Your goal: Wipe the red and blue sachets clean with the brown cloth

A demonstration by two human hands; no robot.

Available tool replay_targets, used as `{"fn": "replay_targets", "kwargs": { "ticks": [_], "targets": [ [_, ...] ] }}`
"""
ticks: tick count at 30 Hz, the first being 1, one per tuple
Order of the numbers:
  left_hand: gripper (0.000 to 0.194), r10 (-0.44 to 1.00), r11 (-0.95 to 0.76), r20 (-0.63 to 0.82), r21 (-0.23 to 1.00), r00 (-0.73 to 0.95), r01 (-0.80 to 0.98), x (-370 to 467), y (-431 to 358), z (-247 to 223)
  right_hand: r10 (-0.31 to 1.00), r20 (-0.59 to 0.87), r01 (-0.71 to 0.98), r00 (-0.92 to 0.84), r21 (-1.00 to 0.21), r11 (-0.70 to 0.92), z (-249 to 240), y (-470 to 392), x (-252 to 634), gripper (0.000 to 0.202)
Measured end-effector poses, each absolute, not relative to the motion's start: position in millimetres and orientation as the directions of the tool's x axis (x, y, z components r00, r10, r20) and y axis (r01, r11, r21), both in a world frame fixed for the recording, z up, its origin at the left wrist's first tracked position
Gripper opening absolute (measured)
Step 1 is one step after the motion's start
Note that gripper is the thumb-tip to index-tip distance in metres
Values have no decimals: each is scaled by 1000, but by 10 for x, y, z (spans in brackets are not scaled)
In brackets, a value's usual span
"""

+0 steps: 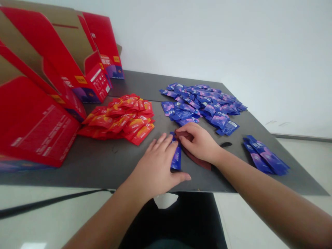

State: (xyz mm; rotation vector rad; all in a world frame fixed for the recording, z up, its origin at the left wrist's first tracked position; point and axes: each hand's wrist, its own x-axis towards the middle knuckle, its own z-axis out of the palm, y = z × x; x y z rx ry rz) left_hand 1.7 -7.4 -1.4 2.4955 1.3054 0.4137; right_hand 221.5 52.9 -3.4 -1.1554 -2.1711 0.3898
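The fingers of the left hand [157, 169] are spread nearly flat, thumb held out to the side, and a blue packet [176, 159] is partly covered by them near the front edge of the surface [114, 173]. The fingers of the right hand [198, 142] are curled, with thumb and forefinger drawn close together at the packet's far end; whether its edge is pinched cannot be told. Beneath the right hand, a reddish-brown and black strip [199, 162] is partly hidden. Beyond the hands, a heap of blue packets [204, 100] is spread toward the back, and a pile of red packets [121, 119] is heaped to the left. Two overlapping blue packets [266, 155] are set apart at the right. At the far left, open red boxes [41, 124] are stood close together, near a white wall [220, 38].
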Motion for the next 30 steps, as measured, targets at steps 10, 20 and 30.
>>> {"fn": "replay_targets", "kwargs": {
  "ticks": [10,20,30],
  "targets": [
    [57,909,-412,280,491,309,768,130,-189,-9,877,464,568,-124,-691,446,-69,471,2279,20],
    [135,790,-579,152,506,594,640,-132,-67,-84,815,324,478,-480,-683,553,142,189,2242,31],
    [129,809,-545,82,476,582,690,-85,-3,-79,642,149,472,-752,-558,682,207,211,2106,15]
  ]
}}
